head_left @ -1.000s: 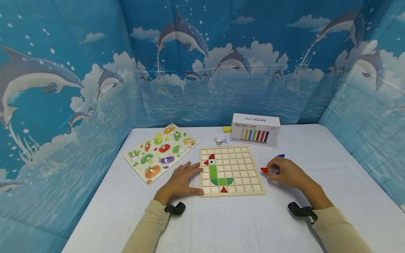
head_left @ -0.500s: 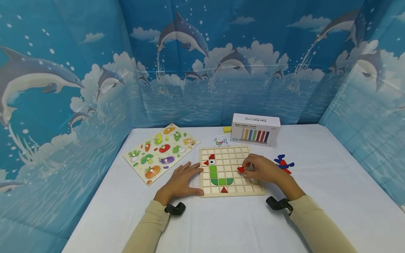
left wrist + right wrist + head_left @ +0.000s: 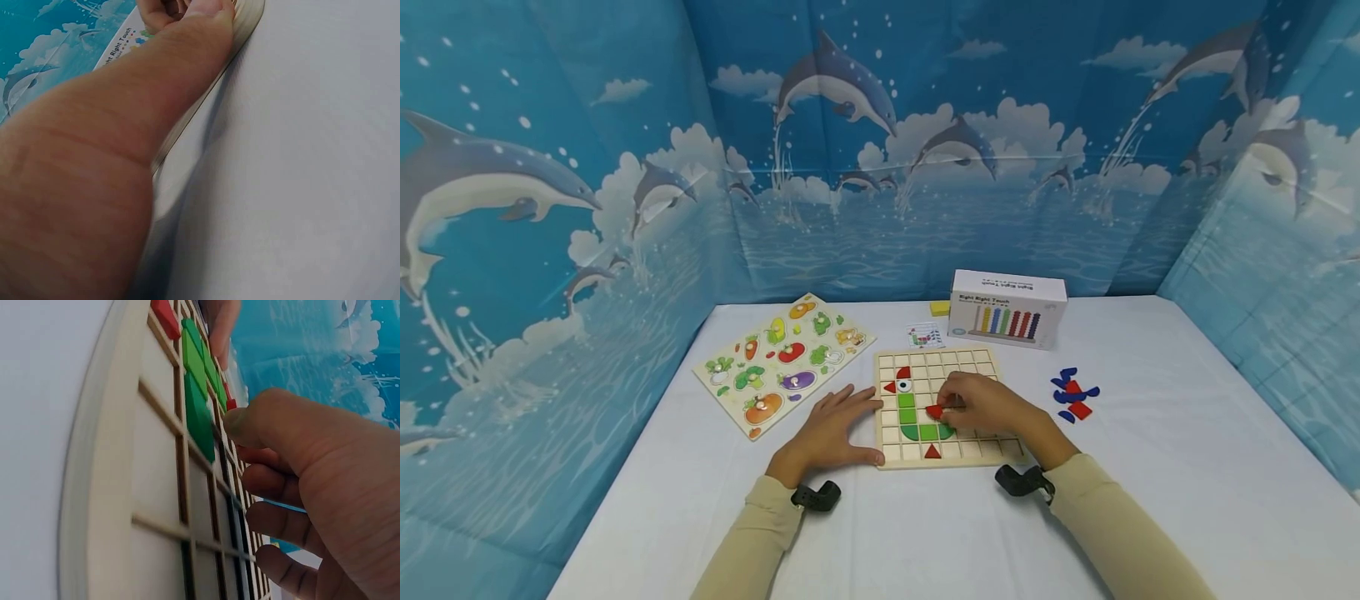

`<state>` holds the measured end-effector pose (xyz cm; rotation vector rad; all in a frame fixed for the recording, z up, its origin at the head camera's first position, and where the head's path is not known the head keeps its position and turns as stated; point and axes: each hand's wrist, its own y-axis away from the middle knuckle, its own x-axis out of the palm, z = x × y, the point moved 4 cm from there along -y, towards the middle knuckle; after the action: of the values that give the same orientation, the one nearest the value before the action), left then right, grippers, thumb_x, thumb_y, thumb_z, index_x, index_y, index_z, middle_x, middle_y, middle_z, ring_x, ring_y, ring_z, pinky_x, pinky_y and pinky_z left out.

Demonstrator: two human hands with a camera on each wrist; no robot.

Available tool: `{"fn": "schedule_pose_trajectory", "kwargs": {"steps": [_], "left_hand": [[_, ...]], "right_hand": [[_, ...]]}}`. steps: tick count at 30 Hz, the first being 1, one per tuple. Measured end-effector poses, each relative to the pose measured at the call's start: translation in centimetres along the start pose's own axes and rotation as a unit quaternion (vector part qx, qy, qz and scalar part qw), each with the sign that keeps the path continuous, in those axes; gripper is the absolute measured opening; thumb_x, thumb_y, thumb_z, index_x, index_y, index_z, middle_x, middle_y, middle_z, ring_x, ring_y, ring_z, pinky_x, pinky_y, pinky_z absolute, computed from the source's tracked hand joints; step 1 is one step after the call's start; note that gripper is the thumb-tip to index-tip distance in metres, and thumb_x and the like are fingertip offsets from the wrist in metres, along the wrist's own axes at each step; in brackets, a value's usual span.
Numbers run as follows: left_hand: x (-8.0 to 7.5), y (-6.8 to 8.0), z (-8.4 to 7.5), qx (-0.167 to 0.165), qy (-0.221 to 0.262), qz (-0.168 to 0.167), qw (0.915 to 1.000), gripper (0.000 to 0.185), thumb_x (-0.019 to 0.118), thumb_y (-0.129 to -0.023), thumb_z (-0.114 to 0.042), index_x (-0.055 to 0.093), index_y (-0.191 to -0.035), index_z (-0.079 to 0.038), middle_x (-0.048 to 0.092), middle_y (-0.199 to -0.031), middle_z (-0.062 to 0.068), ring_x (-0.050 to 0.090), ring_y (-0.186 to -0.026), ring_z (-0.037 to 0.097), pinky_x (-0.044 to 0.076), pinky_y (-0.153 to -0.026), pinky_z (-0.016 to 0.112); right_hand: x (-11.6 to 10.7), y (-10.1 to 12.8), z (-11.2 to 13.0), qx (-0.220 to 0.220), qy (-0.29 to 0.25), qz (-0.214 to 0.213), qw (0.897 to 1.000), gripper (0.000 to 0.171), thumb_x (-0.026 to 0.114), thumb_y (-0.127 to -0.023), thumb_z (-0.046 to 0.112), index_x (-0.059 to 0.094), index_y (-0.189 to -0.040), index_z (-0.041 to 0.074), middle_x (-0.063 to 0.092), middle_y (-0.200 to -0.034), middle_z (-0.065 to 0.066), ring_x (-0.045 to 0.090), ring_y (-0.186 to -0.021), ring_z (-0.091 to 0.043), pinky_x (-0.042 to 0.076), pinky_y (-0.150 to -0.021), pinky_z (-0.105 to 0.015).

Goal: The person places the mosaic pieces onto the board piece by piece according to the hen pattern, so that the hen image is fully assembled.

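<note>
My right hand (image 3: 981, 404) pinches a small red piece (image 3: 934, 412) between thumb and fingertips, close over the wooden grid board (image 3: 992, 367). In the right wrist view, the thumb (image 3: 262, 422) hides most of the red piece. My left hand (image 3: 831, 429) lies with fingers spread at the board's left edge, fingertips on the frame. On the board, green squares (image 3: 907, 415) and rounded green pieces form an L shape. Above them are a white eye tile (image 3: 904, 386), a red quarter-round piece (image 3: 903, 372) and a red triangle (image 3: 890, 387). Another red triangle (image 3: 932, 452) lies below the green row.
Loose blue and red pieces (image 3: 1073, 395) lie right of the board. Behind it are a pattern card (image 3: 924, 335), a yellow block (image 3: 939, 308) and a white box (image 3: 1007, 308). A vegetable puzzle board (image 3: 782, 358) sits at the left. Dolphin-print cloth surrounds the table.
My right hand has carried the red piece leftward from the loose pile to over the board's middle, uncovering the pile. My left hand has stayed in place.
</note>
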<state>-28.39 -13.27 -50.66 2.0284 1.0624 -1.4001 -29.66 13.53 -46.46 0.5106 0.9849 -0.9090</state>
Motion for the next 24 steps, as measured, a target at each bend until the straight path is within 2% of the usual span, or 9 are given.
{"fn": "schedule_pose_trajectory", "kwargs": {"steps": [9,24], "left_hand": [[0.1,-0.1,0.0,0.0,-0.005,0.004,1.0,0.094,0.067,-0.077,-0.078,0.045,-0.154,-0.028,0.027,-0.165,-0.007,0.013,-0.153,0.028,0.013,-0.119,0.055],[0.2,-0.1,0.2,-0.002,-0.007,0.001,1.0,0.094,0.066,-0.077,-0.079,0.045,-0.154,-0.029,0.028,-0.165,-0.008,0.013,-0.153,0.028,0.014,-0.119,0.055]], "right_hand": [[0.5,-0.9,0.7,0.015,-0.008,0.02,1.0,0.012,0.079,-0.09,0.023,0.072,-0.099,0.017,0.058,-0.091,0.008,0.054,-0.085,-0.014,0.05,-0.079,-0.031],[0.6,-1.1,0.5,0.028,-0.03,0.025,0.999,0.011,0.08,-0.09,0.02,0.071,-0.096,0.018,0.058,-0.088,0.005,0.053,-0.085,-0.016,0.049,-0.077,-0.033]]}}
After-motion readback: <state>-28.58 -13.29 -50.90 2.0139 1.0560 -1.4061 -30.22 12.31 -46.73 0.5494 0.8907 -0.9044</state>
